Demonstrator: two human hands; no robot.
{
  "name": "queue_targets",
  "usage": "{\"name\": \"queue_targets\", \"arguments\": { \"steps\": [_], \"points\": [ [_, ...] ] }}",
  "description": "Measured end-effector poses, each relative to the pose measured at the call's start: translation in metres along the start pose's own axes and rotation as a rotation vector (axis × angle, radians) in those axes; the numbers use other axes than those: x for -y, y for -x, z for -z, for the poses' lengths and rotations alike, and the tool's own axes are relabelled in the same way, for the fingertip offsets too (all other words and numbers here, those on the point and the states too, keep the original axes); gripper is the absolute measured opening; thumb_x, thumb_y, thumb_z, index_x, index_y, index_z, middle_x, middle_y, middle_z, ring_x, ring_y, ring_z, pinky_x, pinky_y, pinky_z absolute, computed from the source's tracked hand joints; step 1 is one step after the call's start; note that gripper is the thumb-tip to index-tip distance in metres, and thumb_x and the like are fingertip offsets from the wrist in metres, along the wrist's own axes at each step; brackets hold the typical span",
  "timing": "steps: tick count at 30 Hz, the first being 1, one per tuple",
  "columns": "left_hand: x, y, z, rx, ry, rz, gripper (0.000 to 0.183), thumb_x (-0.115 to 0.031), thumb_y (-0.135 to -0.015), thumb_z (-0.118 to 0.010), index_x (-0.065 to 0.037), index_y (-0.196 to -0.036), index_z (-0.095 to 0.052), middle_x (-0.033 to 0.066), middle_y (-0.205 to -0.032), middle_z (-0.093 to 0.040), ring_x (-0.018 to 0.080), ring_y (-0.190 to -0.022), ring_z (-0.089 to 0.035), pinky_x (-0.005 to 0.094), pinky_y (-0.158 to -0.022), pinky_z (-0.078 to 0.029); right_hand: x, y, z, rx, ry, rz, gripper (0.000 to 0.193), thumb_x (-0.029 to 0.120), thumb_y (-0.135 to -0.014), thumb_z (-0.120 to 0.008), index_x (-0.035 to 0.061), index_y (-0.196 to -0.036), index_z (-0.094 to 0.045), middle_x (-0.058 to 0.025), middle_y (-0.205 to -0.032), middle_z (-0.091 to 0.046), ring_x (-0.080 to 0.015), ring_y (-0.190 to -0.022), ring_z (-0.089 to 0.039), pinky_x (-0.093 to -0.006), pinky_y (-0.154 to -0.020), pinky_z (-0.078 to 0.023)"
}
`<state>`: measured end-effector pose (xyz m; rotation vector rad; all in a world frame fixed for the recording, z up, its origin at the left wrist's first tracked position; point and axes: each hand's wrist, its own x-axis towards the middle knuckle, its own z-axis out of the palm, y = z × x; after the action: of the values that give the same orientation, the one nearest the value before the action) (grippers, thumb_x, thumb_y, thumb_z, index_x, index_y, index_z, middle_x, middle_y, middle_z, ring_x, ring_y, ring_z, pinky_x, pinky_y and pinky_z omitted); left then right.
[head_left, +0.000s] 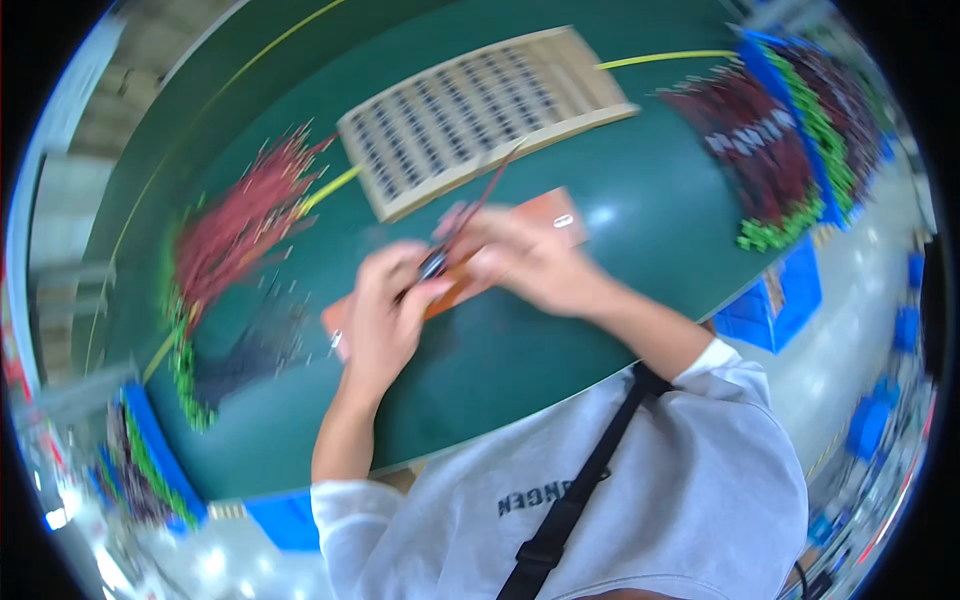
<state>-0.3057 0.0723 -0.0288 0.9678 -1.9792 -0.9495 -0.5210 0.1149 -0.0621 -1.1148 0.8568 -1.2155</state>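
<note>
Between my two hands, above the middle of the green table (560,350), is a small dark part with a shiny face (433,264). My left hand (385,305) closes on it with thumb and fingers. My right hand (535,262) is pinched around a thin red wire (490,188), which sticks up and away from me. Motion smears both hands, and the spot where wire and part meet cannot be made out. Beneath the hands lies a long orange strip (558,210), partly covered by them.
Beyond the hands, a pale tray (585,80) holds rows of small dark parts. At left lie bunched red wires (235,235) and black wires (265,345); dark red wires (750,165) with green ends lie at right. Blue bins (795,125) flank the table.
</note>
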Motion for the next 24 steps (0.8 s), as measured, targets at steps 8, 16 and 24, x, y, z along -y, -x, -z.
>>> {"name": "queue_targets", "arguments": {
  "steps": [8, 16, 24],
  "points": [
    [0.003, 0.015, 0.007, -0.020, -0.147, -0.125, 0.031, 0.001, -0.094, -0.073, -0.002, -0.115, -0.050, 0.0056, -0.089, -0.067, 0.0069, -0.078, -0.064, 0.0209, -0.072, -0.052, -0.007, 0.002, -0.044, -0.041, -0.342, -0.038, 0.037, 0.028, -0.108, -0.056, -0.0015, -0.130, -0.063, -0.0053, -0.114, -0.067, -0.0129, -0.111, -0.061, -0.0295, -0.099, -0.048],
    [-0.031, 0.005, 0.015, -0.070, -0.334, -0.410, 0.039, -0.011, -0.091, -0.078, -0.005, -0.119, -0.051, 0.0152, -0.115, -0.066, 0.0252, -0.102, -0.066, 0.0381, -0.087, -0.054, 0.019, -0.003, -0.046, -0.064, -0.361, 0.147, 0.034, 0.025, -0.109, -0.053, 0.0009, -0.133, -0.057, -0.0051, -0.110, -0.068, -0.0150, -0.111, -0.063, -0.0338, -0.102, -0.048],
    [-0.020, 0.026, -0.012, 0.052, -0.329, -0.848, 0.033, -0.010, -0.080, -0.079, -0.008, -0.110, -0.067, 0.0146, -0.119, -0.066, 0.0313, -0.105, -0.066, 0.0439, -0.086, -0.054, 0.163, 0.058, 0.094, -0.771, 0.805, 0.263, 0.033, 0.031, -0.107, -0.055, 0.0049, -0.127, -0.060, -0.0008, -0.082, -0.063, -0.0130, -0.070, -0.059, -0.0296, -0.060, -0.050]
  ]
}}
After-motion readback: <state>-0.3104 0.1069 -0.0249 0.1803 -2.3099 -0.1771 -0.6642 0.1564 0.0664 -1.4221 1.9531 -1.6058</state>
